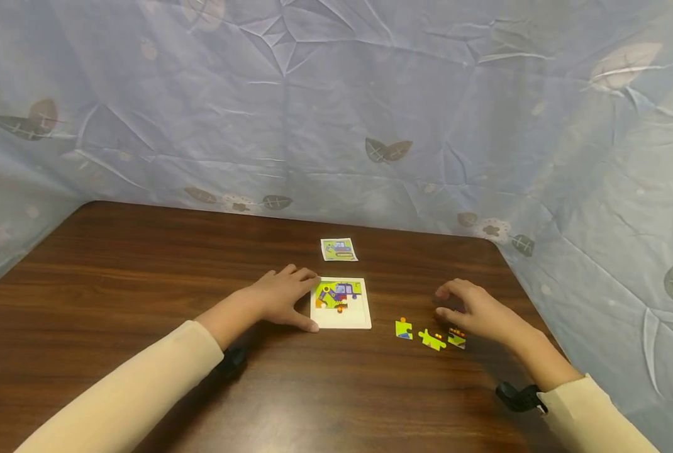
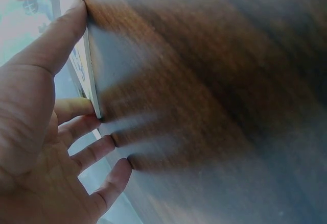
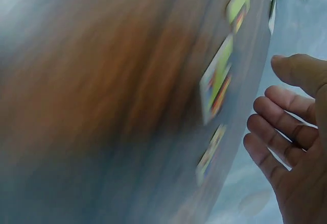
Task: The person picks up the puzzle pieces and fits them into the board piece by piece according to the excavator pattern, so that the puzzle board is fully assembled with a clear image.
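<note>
Head view: puzzle tray (image 1: 360,319) lay flat on brown table (image 1: 144,270), approx. half filled, fitted pcs (image 1: 331,294) bunched toward its 11 o'clock. L hand (image 1: 282,301) was at tray's 9 o'clock, forearm in from 7, thumb & fingers spread wide: thumb tip at tray's 7 o'clock corner, fingertips by its 10 o'clock corner. R hand (image 1: 478,309) hung at tray's 3 o'clock, forearm in from 5, fingers loosely bent, thumb apart from them, nothing seen in grasp. Loose pcs (image 1: 404,329) lay at tray's 4 o'clock, some just under/beside that hand. Pic card (image 1: 339,250) sat apart at tray's 12.

L wrist view: thumb stretched toward 1 o'clock, tip touching tray edge; index met same edge lower down, other fingers fanned toward 2, lower tips on table.

R wrist view: hand came in from 4 o'clock, fingers pointing approx. 10, gap betw. thumb & fingers moderate, empty; loose pcs strung from 1 to 5, clear of fingertips.
</note>
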The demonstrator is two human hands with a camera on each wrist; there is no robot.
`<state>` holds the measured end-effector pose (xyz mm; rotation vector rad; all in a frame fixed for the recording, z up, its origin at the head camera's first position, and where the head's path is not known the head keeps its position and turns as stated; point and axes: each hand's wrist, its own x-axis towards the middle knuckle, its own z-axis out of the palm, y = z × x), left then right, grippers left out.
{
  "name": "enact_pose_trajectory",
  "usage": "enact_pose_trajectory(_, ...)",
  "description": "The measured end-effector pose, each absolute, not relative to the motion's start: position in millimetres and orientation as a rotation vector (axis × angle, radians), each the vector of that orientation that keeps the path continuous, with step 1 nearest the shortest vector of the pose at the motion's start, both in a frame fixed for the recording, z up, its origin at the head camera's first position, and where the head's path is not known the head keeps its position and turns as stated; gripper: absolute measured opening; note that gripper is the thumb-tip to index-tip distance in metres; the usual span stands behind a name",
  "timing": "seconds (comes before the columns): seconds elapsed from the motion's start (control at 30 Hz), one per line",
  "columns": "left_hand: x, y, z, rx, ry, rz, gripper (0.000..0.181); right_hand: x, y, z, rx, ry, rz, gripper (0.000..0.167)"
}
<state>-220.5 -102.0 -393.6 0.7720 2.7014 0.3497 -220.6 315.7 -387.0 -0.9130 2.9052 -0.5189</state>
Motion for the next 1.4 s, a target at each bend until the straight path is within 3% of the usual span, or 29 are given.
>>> enact_pose_trajectory(0.43, -220, -100, -391, 0.782, 2.713, 0.331, 0.104, -205, 375, -401, -0.751, 3.063, -0.392, 0.032)
enact_pose_trajectory(1.4, -220, -102, -395, 0.766, 2.699, 0.352, 0.103, -207, 369, -405, -0.751, 3.095, -0.417, 0.016)
